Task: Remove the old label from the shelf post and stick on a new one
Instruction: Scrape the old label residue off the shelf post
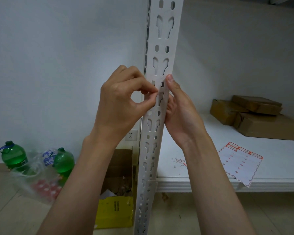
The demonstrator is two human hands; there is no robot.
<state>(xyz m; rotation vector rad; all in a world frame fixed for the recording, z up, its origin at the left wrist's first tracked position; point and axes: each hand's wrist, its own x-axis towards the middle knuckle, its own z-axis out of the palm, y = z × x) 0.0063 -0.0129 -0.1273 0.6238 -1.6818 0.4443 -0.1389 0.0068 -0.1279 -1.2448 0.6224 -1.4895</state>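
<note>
Left hand (124, 97) raised against white post (161, 68), thumb and forefinger pinched together at front face beside keyhole slot, other fingers curled above; whatever sits between fingertips too small to make out, possibly label remnant, cannot tell. Right hand (180, 112) gripping post from right edge, thumb (171, 82) laid flat up front face just beside small oval hole, remaining fingers wrapped behind post and mostly hidden. Both hands at same height, on opposite sides of post, fingertips nearly meeting across slotted face. Old label not visible on post anywhere in clear view. Sheet (239, 162) of red-bordered labels lying flat on white shelf (202, 181) down and right of right hand, well apart from it, one corner overhanging shelf front. Small scraps (178, 161) scattered on shelf between post and sheet. Brown boxes (255, 116) stacked farther back on shelf. Green bottles (14, 156) and clear bag (34, 180) on floor at left; open carton (117, 187) with yellow side at post's foot.
</note>
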